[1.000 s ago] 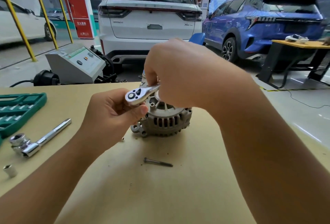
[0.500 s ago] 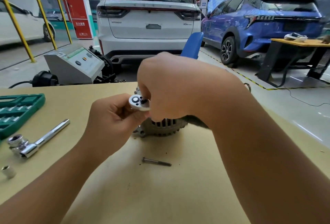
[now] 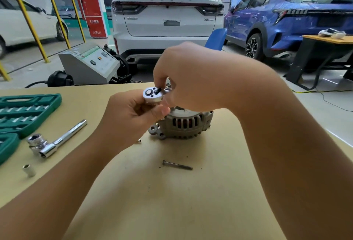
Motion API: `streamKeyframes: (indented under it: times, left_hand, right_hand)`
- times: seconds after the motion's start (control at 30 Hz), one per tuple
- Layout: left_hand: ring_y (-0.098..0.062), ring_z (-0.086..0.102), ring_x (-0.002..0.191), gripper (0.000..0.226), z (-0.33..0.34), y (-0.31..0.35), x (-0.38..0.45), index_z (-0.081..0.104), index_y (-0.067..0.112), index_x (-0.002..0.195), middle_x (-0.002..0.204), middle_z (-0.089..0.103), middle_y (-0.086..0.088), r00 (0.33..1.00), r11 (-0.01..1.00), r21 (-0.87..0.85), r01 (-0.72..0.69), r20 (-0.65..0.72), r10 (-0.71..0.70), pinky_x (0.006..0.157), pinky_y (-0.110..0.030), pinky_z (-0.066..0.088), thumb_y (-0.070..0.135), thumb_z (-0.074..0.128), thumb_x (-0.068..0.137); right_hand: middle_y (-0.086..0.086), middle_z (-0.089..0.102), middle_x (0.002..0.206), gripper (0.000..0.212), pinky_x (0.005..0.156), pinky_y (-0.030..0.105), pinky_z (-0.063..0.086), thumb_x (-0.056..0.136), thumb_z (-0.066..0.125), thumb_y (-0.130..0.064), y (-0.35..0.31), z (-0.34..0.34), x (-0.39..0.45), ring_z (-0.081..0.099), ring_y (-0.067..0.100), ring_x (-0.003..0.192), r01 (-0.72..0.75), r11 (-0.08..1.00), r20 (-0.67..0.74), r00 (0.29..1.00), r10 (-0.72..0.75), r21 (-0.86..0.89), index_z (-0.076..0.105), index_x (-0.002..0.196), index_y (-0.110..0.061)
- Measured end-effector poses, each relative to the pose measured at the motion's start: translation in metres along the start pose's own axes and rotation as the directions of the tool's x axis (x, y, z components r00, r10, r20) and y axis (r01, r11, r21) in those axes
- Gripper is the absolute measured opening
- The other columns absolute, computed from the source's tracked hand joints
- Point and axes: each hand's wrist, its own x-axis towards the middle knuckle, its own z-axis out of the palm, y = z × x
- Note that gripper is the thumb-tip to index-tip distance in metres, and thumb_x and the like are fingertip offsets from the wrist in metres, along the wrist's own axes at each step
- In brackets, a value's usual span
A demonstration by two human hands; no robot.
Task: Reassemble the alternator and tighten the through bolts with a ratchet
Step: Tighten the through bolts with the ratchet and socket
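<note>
Both hands on the ratchet, right over the alternator

Left hand (image 3: 131, 113) is curled under the shiny chrome ratchet head (image 3: 153, 94), right hand (image 3: 193, 79) grips its handle from above. Grey ribbed aluminium alternator (image 3: 183, 124) sits on the tan cardboard-covered table (image 3: 172, 201); one dark steel through bolt (image 3: 177, 164) lies loose in front of it.

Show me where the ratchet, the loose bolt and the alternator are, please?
ratchet (image 3: 153, 95): head view, on its round shiny head, held between both hands.
loose bolt (image 3: 177, 165): head view, mid-shank, lying on the table.
alternator (image 3: 186, 124): head view, on its slotted grey housing, below the hands.
</note>
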Motion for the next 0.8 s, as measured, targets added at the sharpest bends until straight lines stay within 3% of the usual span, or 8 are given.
streamKeyframes:
  times: [0.2,0.33,0.43,0.5,0.57,0.6,0.7,0.8]
  left_hand:
    - [0.011,0.058,0.074,0.025,0.0,-0.003,-0.003,0.075,0.019,0.092,0.08,0.06,0.027,0.997,0.927,0.368,-0.074,0.053,0.059,0.067,-0.002,0.041,0.011,0.092,0.076]
    - [0.02,0.052,0.081,0.023,0.007,-0.001,-0.005,0.076,0.011,0.096,0.079,0.042,0.032,0.991,0.872,0.471,-0.134,0.038,0.132,0.07,0.003,0.035,0.013,0.09,0.078]
    - [0.01,0.053,0.075,0.022,0.008,-0.003,-0.006,0.075,0.01,0.094,0.08,0.047,0.026,0.991,0.861,0.493,-0.125,0.026,0.129,0.068,-0.001,0.037,0.016,0.089,0.079]
    - [-0.003,0.049,0.069,0.023,0.009,-0.004,-0.007,0.073,0.006,0.086,0.081,0.059,0.007,0.994,0.849,0.518,-0.103,0.014,0.112,0.065,-0.008,0.035,0.016,0.091,0.077]
    - [-0.013,0.049,0.069,0.025,0.009,-0.006,-0.007,0.072,0.002,0.081,0.082,0.063,-0.004,0.995,0.84,0.536,-0.089,0.016,0.095,0.065,-0.012,0.034,0.016,0.091,0.076]
    - [-0.012,0.049,0.07,0.024,0.009,-0.006,-0.007,0.073,0.002,0.083,0.083,0.064,-0.004,0.996,0.843,0.53,-0.09,0.025,0.091,0.065,-0.011,0.034,0.015,0.091,0.077]
    - [0.001,0.05,0.073,0.022,0.006,-0.005,-0.005,0.076,0.005,0.094,0.085,0.055,0.012,0.993,0.87,0.48,-0.114,0.066,0.094,0.072,-0.002,0.038,0.011,0.089,0.078]
    - [0.017,0.052,0.086,0.023,0.004,-0.005,-0.005,0.075,0.006,0.095,0.089,0.044,0.03,0.987,0.88,0.448,-0.155,0.103,0.121,0.075,0.003,0.035,0.006,0.089,0.076]
  right_hand:
    - [-0.015,0.063,0.069,0.034,0.06,0.035,0.058,0.057,0.062,-0.056,0.001,0.003,-0.005,0.065,0.013,0.062,-0.034,0.997,-0.028,0.999,0.036,0.067,0.07,0.083,-0.036]
    - [-0.014,0.06,0.065,0.022,0.057,0.033,0.054,0.06,0.058,-0.053,-0.002,0.0,-0.008,0.063,0.014,0.06,-0.008,0.996,-0.027,1.0,0.011,0.087,0.062,0.071,-0.034]
    - [-0.015,0.057,0.06,0.02,0.055,0.029,0.046,0.054,0.057,-0.056,-0.005,-0.007,-0.014,0.058,0.01,0.057,-0.012,0.995,0.026,1.0,0.009,0.098,0.057,0.061,-0.037]
    - [-0.015,0.055,0.047,0.018,0.052,0.025,0.037,0.049,0.054,-0.057,-0.005,-0.013,-0.019,0.051,0.006,0.052,-0.025,0.995,0.068,0.998,0.019,0.098,0.059,0.05,-0.039]
    - [-0.039,0.049,0.046,0.005,0.048,0.023,0.031,0.048,0.052,-0.058,-0.008,-0.015,-0.024,0.048,0.005,0.048,-0.03,0.996,0.099,0.995,0.021,0.084,0.056,0.049,-0.062]
    - [-0.046,0.044,0.046,0.005,0.047,0.023,0.03,0.048,0.052,-0.058,-0.008,-0.015,-0.026,0.048,0.005,0.047,-0.021,0.996,0.091,0.996,0.013,0.09,0.057,0.049,-0.059]
    - [-0.015,0.054,0.046,0.022,0.049,0.024,0.033,0.048,0.055,-0.057,-0.008,-0.015,-0.024,0.051,0.006,0.05,-0.033,0.992,0.086,0.996,0.023,0.121,0.052,0.048,-0.035]
    - [-0.016,0.055,0.061,0.027,0.051,0.025,0.035,0.067,0.071,-0.054,-0.009,-0.018,-0.026,0.052,0.007,0.055,-0.023,0.995,0.093,0.996,0.014,0.099,0.052,0.057,-0.037]
